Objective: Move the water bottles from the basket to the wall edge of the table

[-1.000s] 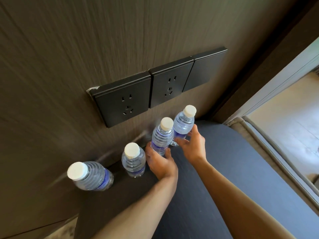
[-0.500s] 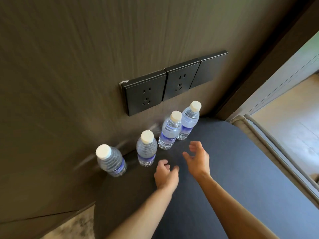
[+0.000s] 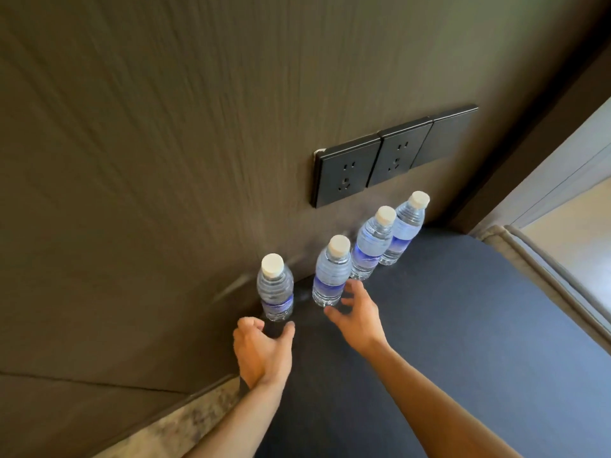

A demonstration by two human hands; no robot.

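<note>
**Hidden and cut-off parts**

Both forearms run off the bottom edge. The dark table (image 3: 446, 342) is cut at the right and bottom edges. The second bottle (image 3: 330, 276) hides part of the third bottle (image 3: 370, 249). Label print is too small to read.

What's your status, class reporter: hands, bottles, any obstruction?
Left hand open, at nearest bottle. Right hand open, by second bottle. Four bottles upright along wall edge of table. Nothing blocking.
</note>
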